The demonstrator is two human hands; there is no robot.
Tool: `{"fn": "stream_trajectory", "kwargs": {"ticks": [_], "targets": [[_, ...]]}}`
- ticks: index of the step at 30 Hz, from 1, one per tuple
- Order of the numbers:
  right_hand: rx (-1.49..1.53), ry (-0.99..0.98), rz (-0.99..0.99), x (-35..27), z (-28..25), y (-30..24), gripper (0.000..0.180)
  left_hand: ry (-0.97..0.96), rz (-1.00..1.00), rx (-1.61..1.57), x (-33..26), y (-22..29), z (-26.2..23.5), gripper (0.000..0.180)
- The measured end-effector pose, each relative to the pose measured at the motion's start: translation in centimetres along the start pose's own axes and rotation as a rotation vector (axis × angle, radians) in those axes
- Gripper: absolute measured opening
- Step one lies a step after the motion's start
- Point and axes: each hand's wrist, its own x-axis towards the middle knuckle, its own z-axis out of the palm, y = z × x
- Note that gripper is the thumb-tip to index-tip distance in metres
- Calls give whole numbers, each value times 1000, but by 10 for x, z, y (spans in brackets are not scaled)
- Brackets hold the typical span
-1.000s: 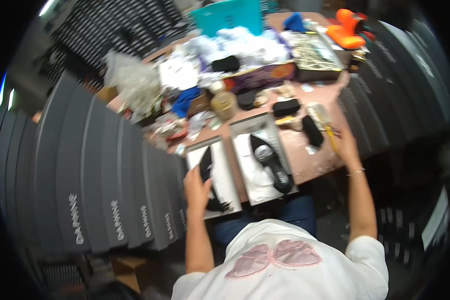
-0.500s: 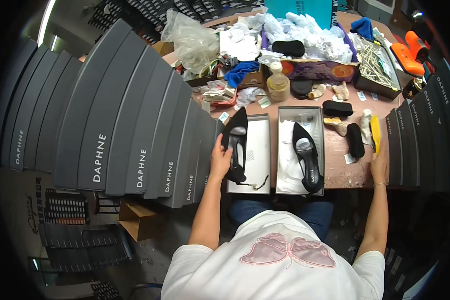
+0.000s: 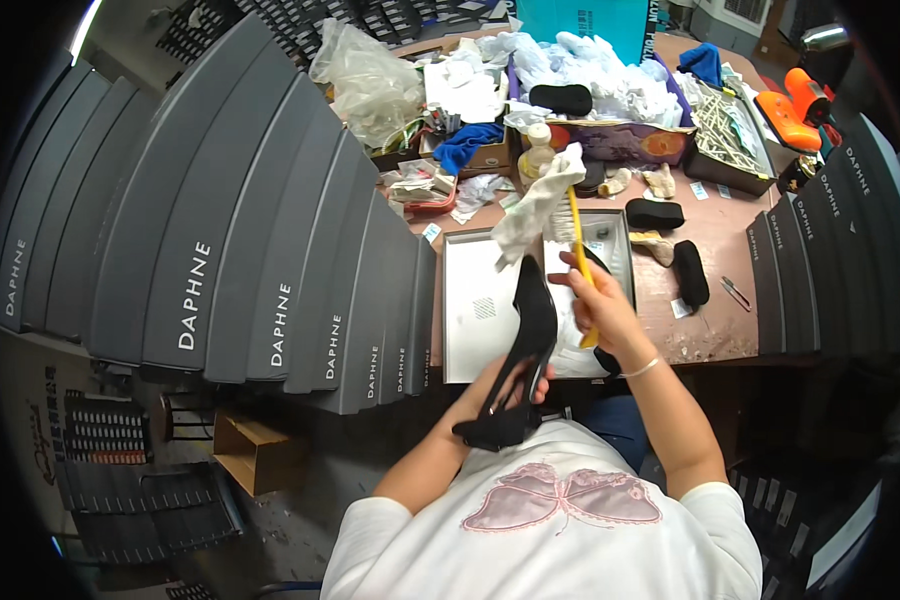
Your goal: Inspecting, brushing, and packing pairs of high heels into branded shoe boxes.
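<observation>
We've got the left hand clamped on the black heel, toe pointing up-away; right hand grips the yellow brush just right of it, cloth draped above.

Matt black suede-like shoe; yellow plastic brush; white cloth; worn tabletop.

Black high-heeled shoe in the left hand, yellow-handled brush and white cloth in the right hand.
</observation>
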Motion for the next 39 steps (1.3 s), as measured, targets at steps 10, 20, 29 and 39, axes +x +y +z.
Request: {"fn": "stream_trajectory", "kwargs": {"ticks": [10,20,29,39], "targets": [[-571,-41,-24,2,-35,-50,49,-98,452,-452,26,-1,-50,46],[-1365,174,-455,-22,-48,-51,44,233,456,-271,84,100,-44,36],[-790,334,-295,-48,-100,-65,40,456,876,143,168,214,-101,34],[-146,107,-167,-25,-41,-48,42,-74,493,44,60,91,-71,50]]}}
